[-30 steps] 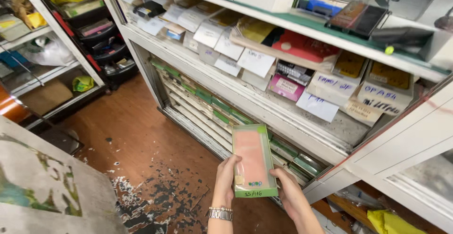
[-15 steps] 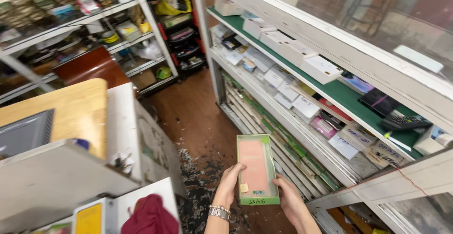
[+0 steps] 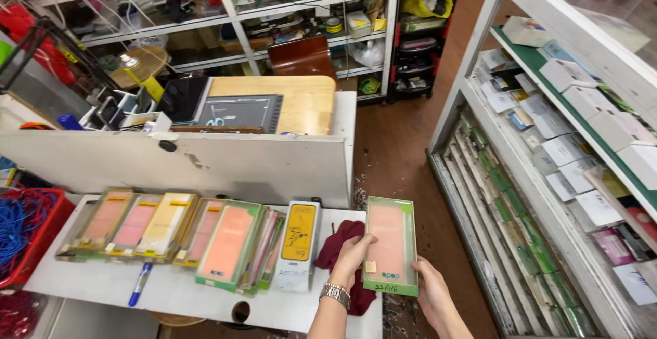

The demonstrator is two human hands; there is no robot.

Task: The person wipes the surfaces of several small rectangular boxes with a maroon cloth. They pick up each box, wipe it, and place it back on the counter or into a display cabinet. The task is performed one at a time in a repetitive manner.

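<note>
Two hands gripped one flat pink pack with a green border (image 3: 390,244): I had my left hand (image 3: 351,260) closed on its lower left edge, my right hand (image 3: 431,291) on its lower right corner. Its long axis ran away from me, above the white table's (image 3: 171,291) right end, beside the maroon cloth (image 3: 342,243).
</note>
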